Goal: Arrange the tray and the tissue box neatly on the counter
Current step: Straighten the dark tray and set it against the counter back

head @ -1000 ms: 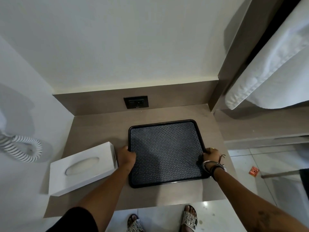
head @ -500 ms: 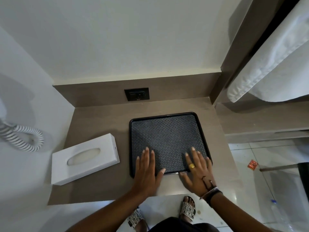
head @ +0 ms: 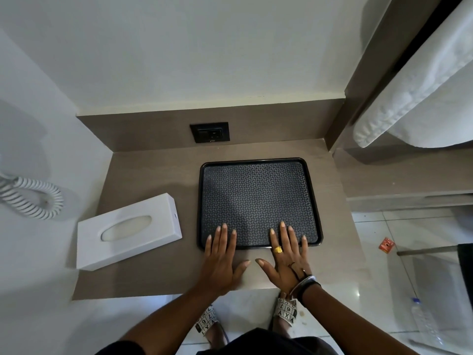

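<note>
Pressing flat, both hands are lying on the near edge of the black patterned rectangular tray (head: 258, 201): left hand (head: 222, 260) and right hand (head: 286, 260), fingers (head: 225, 235) spread, gripping nothing. It is sitting square at the grey-brown desk's (head: 153, 275) centre. Squaring the tray is seemingly finishing; next, the white rectangular tissue box (head: 129, 230), lying skewed at nine o'clock just beside it, is needing straightening. A black wall socket (head: 210, 132) is sitting at twelve o'clock, a white coiled cord (head: 33, 198) beyond the box; neither is blocking.

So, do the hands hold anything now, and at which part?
Nothing is held. The left hand and the right hand lie flat and open, fingertips over the near edge of the tray, palms on the counter.
</note>
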Tool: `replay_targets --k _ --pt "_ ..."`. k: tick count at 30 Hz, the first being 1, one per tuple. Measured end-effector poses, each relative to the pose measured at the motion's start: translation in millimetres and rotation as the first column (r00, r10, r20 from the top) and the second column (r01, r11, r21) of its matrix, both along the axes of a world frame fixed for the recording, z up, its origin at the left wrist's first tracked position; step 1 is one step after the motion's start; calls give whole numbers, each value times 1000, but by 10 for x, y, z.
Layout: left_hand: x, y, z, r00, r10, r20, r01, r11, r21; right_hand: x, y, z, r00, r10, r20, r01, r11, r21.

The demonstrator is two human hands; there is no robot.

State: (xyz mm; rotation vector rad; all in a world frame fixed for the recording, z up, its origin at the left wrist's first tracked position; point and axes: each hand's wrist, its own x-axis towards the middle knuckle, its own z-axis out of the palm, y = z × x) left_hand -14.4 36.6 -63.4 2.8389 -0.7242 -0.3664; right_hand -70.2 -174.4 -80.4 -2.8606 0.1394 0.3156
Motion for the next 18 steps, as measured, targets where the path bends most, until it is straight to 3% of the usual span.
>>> replay_targets --k 18 --pt "806 -157 10 1000 16 13 -16 999 29 818 -151 15 1000 -23 16 23 1000 14"
